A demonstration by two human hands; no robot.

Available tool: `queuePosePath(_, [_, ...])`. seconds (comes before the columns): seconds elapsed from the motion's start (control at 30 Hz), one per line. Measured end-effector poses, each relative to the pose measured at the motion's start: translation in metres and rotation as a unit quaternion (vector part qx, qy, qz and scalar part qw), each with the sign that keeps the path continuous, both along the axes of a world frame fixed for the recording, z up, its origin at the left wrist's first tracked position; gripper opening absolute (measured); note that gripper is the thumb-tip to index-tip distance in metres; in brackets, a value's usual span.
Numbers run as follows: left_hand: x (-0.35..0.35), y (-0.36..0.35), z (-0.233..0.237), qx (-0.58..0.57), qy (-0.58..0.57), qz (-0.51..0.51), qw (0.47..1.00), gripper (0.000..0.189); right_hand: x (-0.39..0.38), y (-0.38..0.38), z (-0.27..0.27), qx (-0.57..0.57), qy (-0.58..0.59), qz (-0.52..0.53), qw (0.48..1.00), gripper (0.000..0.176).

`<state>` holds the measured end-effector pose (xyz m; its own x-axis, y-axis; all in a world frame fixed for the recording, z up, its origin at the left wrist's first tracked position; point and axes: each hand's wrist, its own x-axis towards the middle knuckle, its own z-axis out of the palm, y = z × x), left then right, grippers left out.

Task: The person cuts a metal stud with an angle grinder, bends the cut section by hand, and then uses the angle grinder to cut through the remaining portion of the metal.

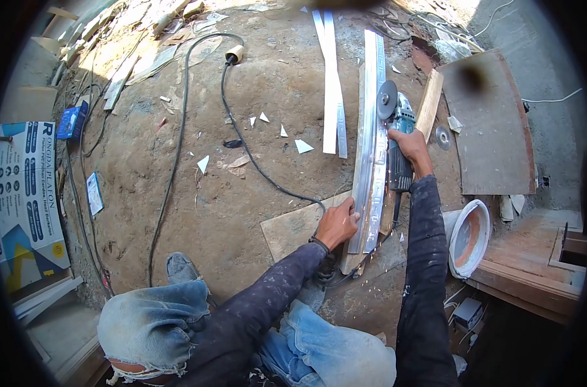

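My right hand (412, 152) is wrapped round the body of a blue-green angle grinder (402, 169). The grinder's dark disc (387, 100) stands over the right edge of long silvery metal profiles (373, 129), and small sparks show lower down along them. Those profiles lie lengthwise on a wooden board (353, 261). At their lower left side, my left hand (337, 224) presses on the metal with its fingers together. Whether the disc touches the metal cannot be made out.
Further strips (332, 90) lie left of the profiles. A black cable (268, 177) with a connector (237, 53) crosses the dirt floor. At right are a wood piece (429, 103), a spare disc (442, 137), a large panel (490, 129) and a white bucket (455, 238).
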<state>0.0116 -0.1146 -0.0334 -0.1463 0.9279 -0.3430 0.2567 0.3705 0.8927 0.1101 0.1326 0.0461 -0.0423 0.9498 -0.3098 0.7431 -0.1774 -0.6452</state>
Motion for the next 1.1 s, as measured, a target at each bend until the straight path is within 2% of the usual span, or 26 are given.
queuePosePath(0.27, [-0.001, 0.001, 0.002, -0.027, -0.010, -0.012, 1.000, 0.024, -0.008, 0.005, 0.008, 0.007, 0.008, 0.007, 1.000, 0.049])
queuePosePath(0.4, [0.001, -0.001, -0.002, 0.002, -0.006, 0.006, 1.000, 0.023, -0.007, 0.019, -0.001, 0.003, -0.013, 0.007, 1.000, 0.051])
queuePosePath(0.5, [0.002, -0.001, -0.002, 0.003, -0.003, 0.011, 1.000, 0.023, -0.010, 0.027, -0.005, -0.031, 0.029, -0.004, 0.999, 0.053])
queuePosePath(0.57, [0.002, -0.001, -0.003, 0.007, -0.003, 0.011, 1.000, 0.023, -0.017, 0.024, 0.009, -0.010, -0.008, -0.003, 1.000, 0.056])
queuePosePath(0.7, [0.005, -0.003, -0.008, 0.041, 0.004, 0.032, 0.999, 0.023, -0.017, 0.041, -0.004, -0.012, -0.025, -0.005, 1.000, 0.059])
queuePosePath(0.8, [0.002, 0.000, -0.002, 0.003, 0.004, 0.006, 1.000, 0.023, -0.018, 0.055, -0.007, 0.020, 0.015, -0.006, 1.000, 0.052])
queuePosePath(0.87, [0.003, -0.001, -0.003, 0.005, 0.001, 0.012, 1.000, 0.022, -0.015, 0.065, -0.003, -0.015, 0.028, -0.017, 0.999, 0.044])
queuePosePath(0.9, [0.003, -0.003, -0.004, 0.007, 0.002, 0.007, 1.000, 0.022, -0.012, 0.058, 0.007, -0.013, 0.030, -0.022, 0.999, 0.044])
queuePosePath(0.97, [0.004, -0.003, -0.005, 0.011, 0.021, 0.014, 1.000, 0.023, -0.010, 0.043, 0.036, -0.061, 0.135, -0.053, 0.988, 0.035])
queuePosePath(1.0, [0.002, -0.001, -0.001, 0.013, 0.018, 0.010, 1.000, 0.023, -0.004, 0.040, 0.045, -0.047, 0.126, -0.046, 0.990, 0.028])
queuePosePath(1.03, [-0.002, 0.000, 0.002, -0.004, -0.017, -0.022, 1.000, 0.023, 0.004, 0.036, 0.052, -0.046, 0.123, -0.051, 0.990, 0.028])
queuePosePath(1.1, [0.000, -0.011, 0.013, -0.027, -0.054, -0.064, 0.996, 0.024, 0.026, 0.016, 0.070, -0.034, 0.199, -0.043, 0.978, 0.029])
